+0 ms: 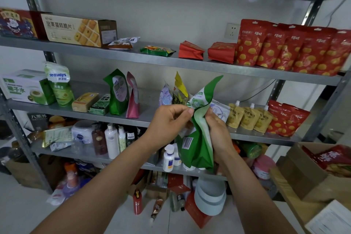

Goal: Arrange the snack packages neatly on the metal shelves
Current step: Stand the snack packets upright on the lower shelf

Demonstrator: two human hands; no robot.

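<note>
**Head view, facing the metal shelves (pixel 133 57).** Both hands hold a green-and-white pouch (pixel 197 150) in the air before the middle shelf (pixel 76 114); it touches no shelf. The pouch is creased and twisted, its top corner pointing up and to the right, with a barcode showing low on its left side.

- **Left grip (pixel 171 121):** thumb and forefinger pinch the pouch's upper left edge; the other fingers are curled.
- **Right grip (pixel 218 131):** fingers wrapped round the pouch's right side, near its middle.

**Upper shelf.** At the right, a row of red pouches with yellow spots (pixel 284 47) stands upright. Beside them lie two red packs (pixel 222 52), then a flat green packet (pixel 157 50). A beige biscuit box (pixel 79 30) lies at the left.

**Middle shelf.** From the left:
- a green-and-white carton (pixel 26 87)
- a green standing pouch (pixel 117 93), touching a pink pouch (pixel 133 97)
- three yellow spouted pouches (pixel 248 118), right of the hands
- more red spotted pouches (pixel 286 118), leaning at the far right

A yellow packet (pixel 180 87) stands behind the held pouch. An open cardboard box (pixel 303 173) sits at the lower right, apart from the shelves.
</note>
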